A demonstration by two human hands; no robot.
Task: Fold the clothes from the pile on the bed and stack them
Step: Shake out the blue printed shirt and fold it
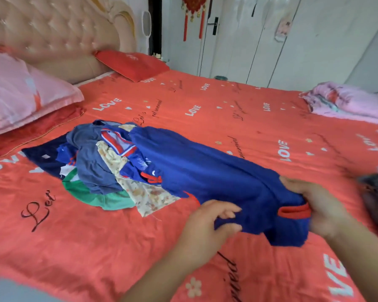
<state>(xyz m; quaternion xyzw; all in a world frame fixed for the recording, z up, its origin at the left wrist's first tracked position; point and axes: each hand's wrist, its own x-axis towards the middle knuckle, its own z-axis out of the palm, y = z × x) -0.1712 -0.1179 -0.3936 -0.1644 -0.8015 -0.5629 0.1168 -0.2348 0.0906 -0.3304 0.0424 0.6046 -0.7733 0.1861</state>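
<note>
Bed, covered by a coral-red quilted bedspread (205, 101) printed with white "LOVE" and dark script; it filled most of the view.
White panelled wardrobe doors (314, 40), along the far wall behind the bed.
Beige tufted padded headboard (52, 29), at far left.
Pale pink satin pillow (20, 92), lying on a red one against the headboard.
Royal-blue knit garment with red trim (205, 175), stretched from the pile toward me; its far end lay over the pile and its near end was lifted in my hands.
Loose pile of unfolded clothes (92, 162), left of centre on the bedspread: navy, grey-blue, green, and cream floral pieces overlapping.
Folded pink floral quilt (349, 101), at the far right edge of the bed, well apart from the pile.
Flat red cushion (132, 64), at the base of the headboard.
My right hand (321, 208), fingers curled round the garment's near end beside the red band.
My left hand (207, 227), thumb and fingers pinching a fold of the same blue cloth.
Red knotted tassel ornament (193, 9), hanging on the door beyond the bed
</note>
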